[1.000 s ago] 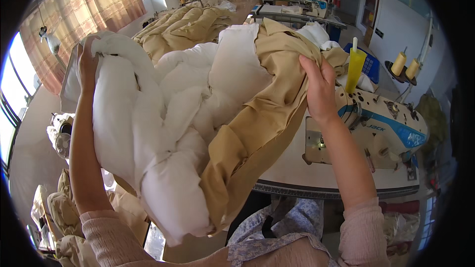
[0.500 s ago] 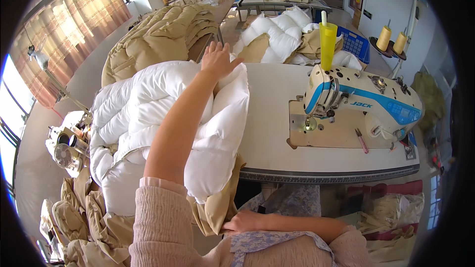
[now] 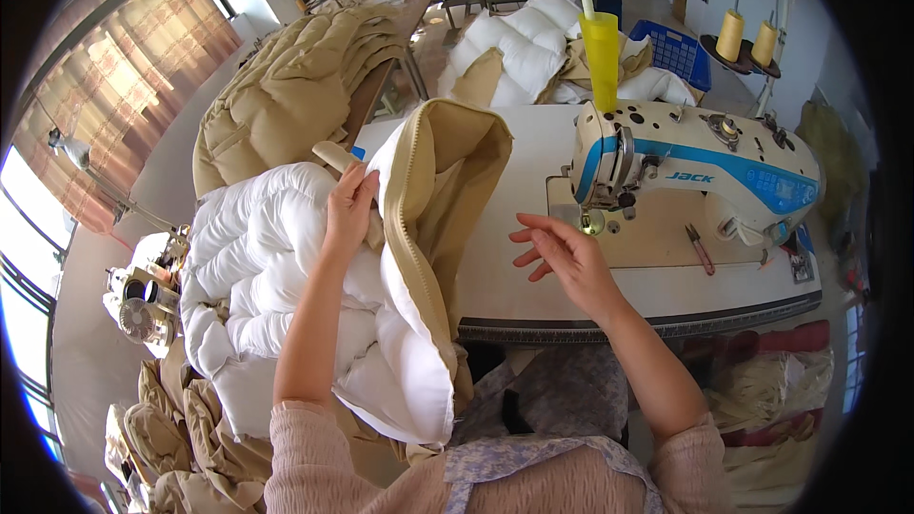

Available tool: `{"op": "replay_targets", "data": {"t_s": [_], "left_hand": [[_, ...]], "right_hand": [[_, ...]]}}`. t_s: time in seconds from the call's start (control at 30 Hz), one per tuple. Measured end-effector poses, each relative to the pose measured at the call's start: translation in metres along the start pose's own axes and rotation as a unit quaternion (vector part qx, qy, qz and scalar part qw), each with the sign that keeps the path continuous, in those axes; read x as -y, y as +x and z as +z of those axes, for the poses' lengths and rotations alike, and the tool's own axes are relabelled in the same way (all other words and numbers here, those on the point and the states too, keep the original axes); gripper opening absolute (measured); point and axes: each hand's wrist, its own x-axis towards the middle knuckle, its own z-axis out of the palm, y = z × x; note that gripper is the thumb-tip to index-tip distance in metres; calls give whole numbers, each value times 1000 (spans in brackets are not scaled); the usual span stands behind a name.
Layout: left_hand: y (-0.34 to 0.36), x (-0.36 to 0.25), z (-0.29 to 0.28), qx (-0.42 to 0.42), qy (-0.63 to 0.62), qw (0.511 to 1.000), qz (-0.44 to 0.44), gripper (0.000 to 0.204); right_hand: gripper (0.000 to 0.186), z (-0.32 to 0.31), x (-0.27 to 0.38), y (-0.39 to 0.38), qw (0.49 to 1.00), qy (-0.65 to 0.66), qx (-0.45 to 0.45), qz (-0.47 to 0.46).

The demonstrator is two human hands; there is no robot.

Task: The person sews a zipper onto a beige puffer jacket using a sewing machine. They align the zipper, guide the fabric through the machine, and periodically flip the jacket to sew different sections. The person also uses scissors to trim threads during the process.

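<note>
A white padded garment piece [image 3: 276, 276] lies heaped over the left part of the sewing table. Its right edge stands up, folded open, showing a khaki inner side [image 3: 462, 167] with a zipper [image 3: 407, 200] running along the border. My left hand [image 3: 350, 209] is closed on the upper part of that raised edge. Apart from the cloth, my right hand [image 3: 571, 266] hangs over the table with its fingers spread and nothing in them. Just beyond it stands a white and blue sewing machine [image 3: 705, 167].
Small scissors [image 3: 700, 249] lie on the machine bed. A yellow cup-like holder [image 3: 600, 62] rises behind the machine head, near two thread cones [image 3: 730, 36]. Khaki padded garments [image 3: 286, 95] are stacked at the back left. A blue crate [image 3: 676, 55] stands behind the table.
The garment's right edge has been lifted and turned, exposing khaki cloth and the zipper. My left hand has drawn nearer; my right hand has come up from the lower edge and now is empty.
</note>
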Motion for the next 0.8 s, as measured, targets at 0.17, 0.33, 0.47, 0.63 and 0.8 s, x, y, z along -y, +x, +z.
{"op": "replay_targets", "data": {"t_s": [0.17, 0.33, 0.47, 0.63, 0.8], "left_hand": [[-2, -56, -10, 16, 143, 982, 120, 19], [-36, -117, 13, 253, 269, 864, 342, 34], [-3, -143, 25, 206, 58, 946, 243, 38], [50, -132, 46, 346, -2, 938, -7, 51], [42, -116, 30, 252, -34, 965, -64, 35]], "right_hand": [[68, 18, 31, 29, 997, 67, -24, 0], [49, -13, 34, 54, 985, 141, -35, 88], [40, 2, 12, 41, 996, 90, -20, -5], [48, 35, 16, 19, 995, 41, -1, -95], [66, 16, 24, 1, 982, 158, 79, -72]]}}
